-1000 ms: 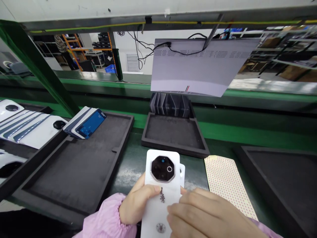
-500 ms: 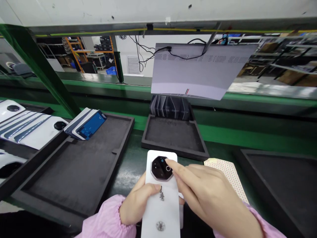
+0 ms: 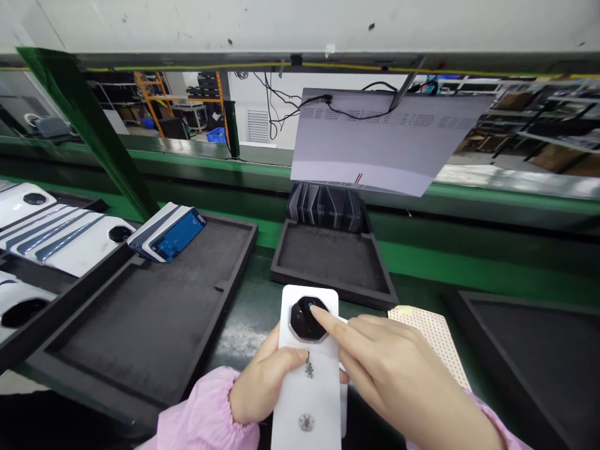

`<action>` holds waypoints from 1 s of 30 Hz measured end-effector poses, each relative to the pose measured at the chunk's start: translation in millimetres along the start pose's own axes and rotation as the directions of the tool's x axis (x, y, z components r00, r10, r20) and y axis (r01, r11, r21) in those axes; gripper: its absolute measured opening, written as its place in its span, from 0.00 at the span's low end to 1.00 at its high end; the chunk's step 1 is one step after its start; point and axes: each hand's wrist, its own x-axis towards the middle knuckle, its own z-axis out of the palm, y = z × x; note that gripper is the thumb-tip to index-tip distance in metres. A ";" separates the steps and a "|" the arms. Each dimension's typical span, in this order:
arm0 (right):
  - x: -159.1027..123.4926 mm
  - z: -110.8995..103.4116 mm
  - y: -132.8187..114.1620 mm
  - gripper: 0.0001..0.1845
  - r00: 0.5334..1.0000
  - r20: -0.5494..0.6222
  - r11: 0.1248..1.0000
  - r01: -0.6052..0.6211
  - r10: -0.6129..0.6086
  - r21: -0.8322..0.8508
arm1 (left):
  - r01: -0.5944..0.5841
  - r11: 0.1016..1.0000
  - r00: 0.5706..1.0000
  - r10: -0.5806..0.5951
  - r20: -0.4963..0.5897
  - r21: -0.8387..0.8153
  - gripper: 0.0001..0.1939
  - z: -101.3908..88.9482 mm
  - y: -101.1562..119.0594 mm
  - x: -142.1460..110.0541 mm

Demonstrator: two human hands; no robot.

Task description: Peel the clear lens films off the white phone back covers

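The left hand [image 3: 261, 382] grips a white phone [image 3: 314, 390] in front of the middle tray [image 3: 328, 253], while the right hand [image 3: 391, 356] touches the camera [image 3: 302, 326] with an outstretched index finger, its remaining grip unclear.

No words or numbers could be read. The phone [image 3: 293, 394] bore a dark upright marking [image 3: 309, 367] below its camera, too small to make out, and lower down a round emblem [image 3: 306, 423] whose detail was equally unclear. The panel [image 3: 375, 140] carried two slanted strokes [image 3: 359, 179], one red and one dark, near its lower edge. The sheet [image 3: 429, 331] showed rows of tiny reddish marks.
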 end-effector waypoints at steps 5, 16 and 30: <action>-2.7 -1.0 -2.2 0.21 1.000 0.008 0.999 -0.010 0.011 -0.030 | 0.001 1.000 1.000 -0.001 -0.015 0.019 0.12 3.3 2.6 -2.3; -0.3 -4.1 -3.5 0.23 1.000 -0.025 0.999 0.004 -0.006 -0.050 | -0.020 0.981 0.996 0.037 -0.087 0.194 0.17 -8.1 -3.5 -1.2; -0.6 -2.5 -3.4 0.22 1.000 0.005 0.999 -0.009 0.009 -0.033 | 0.011 0.978 0.995 0.010 -0.099 0.209 0.20 -11.8 -5.2 -1.2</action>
